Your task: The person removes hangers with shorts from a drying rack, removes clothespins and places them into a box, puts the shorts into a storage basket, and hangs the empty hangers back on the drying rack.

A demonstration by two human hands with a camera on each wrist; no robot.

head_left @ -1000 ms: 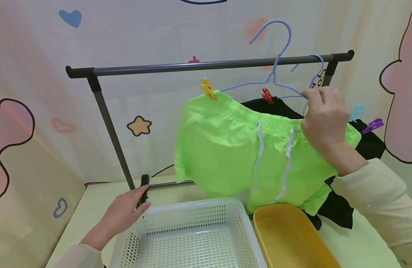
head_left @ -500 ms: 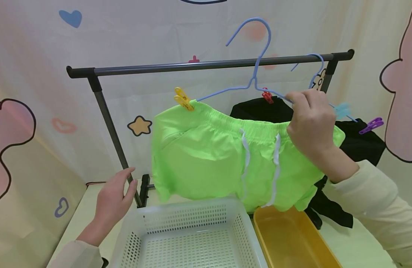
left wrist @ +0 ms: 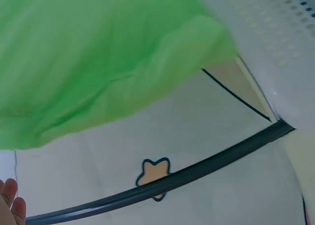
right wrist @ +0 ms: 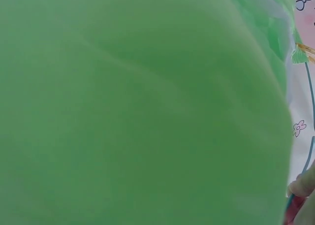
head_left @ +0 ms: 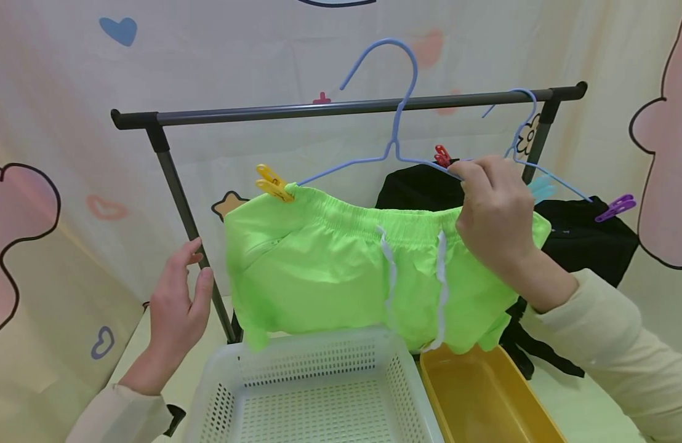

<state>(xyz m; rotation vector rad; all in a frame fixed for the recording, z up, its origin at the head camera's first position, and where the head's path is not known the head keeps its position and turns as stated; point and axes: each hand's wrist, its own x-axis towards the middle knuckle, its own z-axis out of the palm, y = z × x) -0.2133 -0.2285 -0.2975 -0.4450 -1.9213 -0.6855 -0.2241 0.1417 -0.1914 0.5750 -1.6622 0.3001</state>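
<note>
My right hand (head_left: 496,215) grips the right arm of a blue clothes hanger (head_left: 393,132), seen in the head view. Bright green shorts (head_left: 330,271) with white drawstrings hang from it, and a yellow clothespin (head_left: 273,183) pinches their left waist corner. The hanger's hook stands in front of and above the dark rail (head_left: 285,112). Off to the left, my left hand (head_left: 177,301) is raised with loosely bent fingers, holding nothing, beside the rack's left post (head_left: 177,191). In the right wrist view the shorts (right wrist: 147,112) fill most of the picture.
Black clothing (head_left: 590,240) hangs at the right on another blue hanger (head_left: 522,123), with a red clothespin (head_left: 442,155) and a purple clothespin (head_left: 615,208). Below the shorts stand a white perforated basket (head_left: 313,341) and a yellow bin (head_left: 485,394).
My right hand has moved left and slightly down, bringing the hanger and green shorts with it. The left hand has left the rack's base and risen to the left.
</note>
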